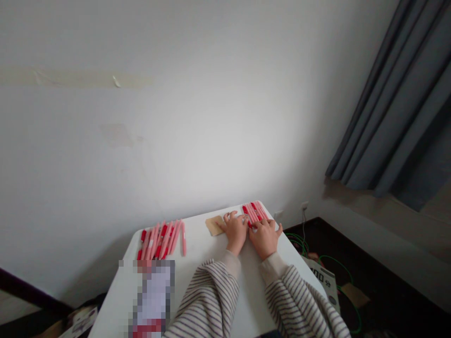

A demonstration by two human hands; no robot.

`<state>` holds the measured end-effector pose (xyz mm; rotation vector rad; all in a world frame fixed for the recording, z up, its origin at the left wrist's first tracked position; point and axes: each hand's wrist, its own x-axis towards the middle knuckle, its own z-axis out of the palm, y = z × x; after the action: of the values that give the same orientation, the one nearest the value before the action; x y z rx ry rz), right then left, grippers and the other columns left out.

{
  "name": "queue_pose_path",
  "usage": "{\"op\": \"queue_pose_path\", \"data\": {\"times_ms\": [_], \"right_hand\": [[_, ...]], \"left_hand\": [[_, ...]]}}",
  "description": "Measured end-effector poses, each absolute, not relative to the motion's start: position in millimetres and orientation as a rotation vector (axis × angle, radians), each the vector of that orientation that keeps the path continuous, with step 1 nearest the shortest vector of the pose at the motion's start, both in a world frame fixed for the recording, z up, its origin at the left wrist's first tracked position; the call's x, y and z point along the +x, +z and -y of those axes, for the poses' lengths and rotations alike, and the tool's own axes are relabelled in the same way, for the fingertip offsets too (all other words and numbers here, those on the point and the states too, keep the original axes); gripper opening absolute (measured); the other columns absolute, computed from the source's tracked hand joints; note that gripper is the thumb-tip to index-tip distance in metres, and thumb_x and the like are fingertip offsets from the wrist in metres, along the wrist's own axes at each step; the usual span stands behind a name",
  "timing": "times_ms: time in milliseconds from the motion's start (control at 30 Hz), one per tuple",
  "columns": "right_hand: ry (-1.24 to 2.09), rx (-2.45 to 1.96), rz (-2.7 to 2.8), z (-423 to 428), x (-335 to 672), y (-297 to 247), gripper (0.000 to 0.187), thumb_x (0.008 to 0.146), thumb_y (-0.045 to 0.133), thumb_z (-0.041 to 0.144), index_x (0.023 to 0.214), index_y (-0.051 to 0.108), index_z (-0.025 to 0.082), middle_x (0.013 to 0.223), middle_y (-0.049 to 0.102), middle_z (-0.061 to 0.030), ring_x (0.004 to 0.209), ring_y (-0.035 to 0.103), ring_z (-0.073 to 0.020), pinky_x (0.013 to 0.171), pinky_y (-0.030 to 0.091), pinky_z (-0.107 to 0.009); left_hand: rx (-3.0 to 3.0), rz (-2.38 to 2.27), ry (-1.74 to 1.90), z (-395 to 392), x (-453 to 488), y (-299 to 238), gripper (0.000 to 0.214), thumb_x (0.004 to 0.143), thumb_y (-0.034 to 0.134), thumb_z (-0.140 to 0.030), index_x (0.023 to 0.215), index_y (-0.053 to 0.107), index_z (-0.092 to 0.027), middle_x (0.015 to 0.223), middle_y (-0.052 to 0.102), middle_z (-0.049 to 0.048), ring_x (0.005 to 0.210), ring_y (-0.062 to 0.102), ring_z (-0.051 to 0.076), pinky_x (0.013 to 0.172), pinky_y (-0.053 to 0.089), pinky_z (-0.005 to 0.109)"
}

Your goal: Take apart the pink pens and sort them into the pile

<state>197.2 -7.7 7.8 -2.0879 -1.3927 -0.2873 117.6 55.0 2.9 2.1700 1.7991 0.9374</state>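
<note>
A row of pink and red pens (254, 211) lies at the far right corner of the white table (197, 263). My right hand (265, 236) rests on the near ends of these pens with its fingers spread flat. My left hand (235, 229) lies beside it, fingers curled onto the leftmost pens, next to a small tan card (213, 225). A second group of pink and red pens (161, 239) lies spread out at the table's far left. Striped sleeves cover both my arms.
A blurred white and red package (153, 295) lies on the table's near left. The white wall stands right behind the table. A grey curtain (401, 108) hangs at the right. Green cables (299, 241) and a printed box (326, 279) lie on the dark floor to the right.
</note>
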Motion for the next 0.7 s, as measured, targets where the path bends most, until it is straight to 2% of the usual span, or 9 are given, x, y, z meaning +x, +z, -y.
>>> {"op": "queue_pose_path", "data": {"times_ms": [700], "right_hand": [[-0.279,-2.101,1.386,7.5,198.4,7.7,0.021,0.088,0.051,0.031,0.088,0.071,0.026,0.094,0.068,-0.0055,0.104,0.047,-0.0264,0.102,0.018,-0.052]], "left_hand": [[2.165,-1.772,0.826,-51.8,117.5,7.5,0.03,0.087,0.048,-0.04,0.108,0.069,-0.036,0.133,0.054,0.0054,0.127,0.034,0.031,0.109,0.008,0.068]]}}
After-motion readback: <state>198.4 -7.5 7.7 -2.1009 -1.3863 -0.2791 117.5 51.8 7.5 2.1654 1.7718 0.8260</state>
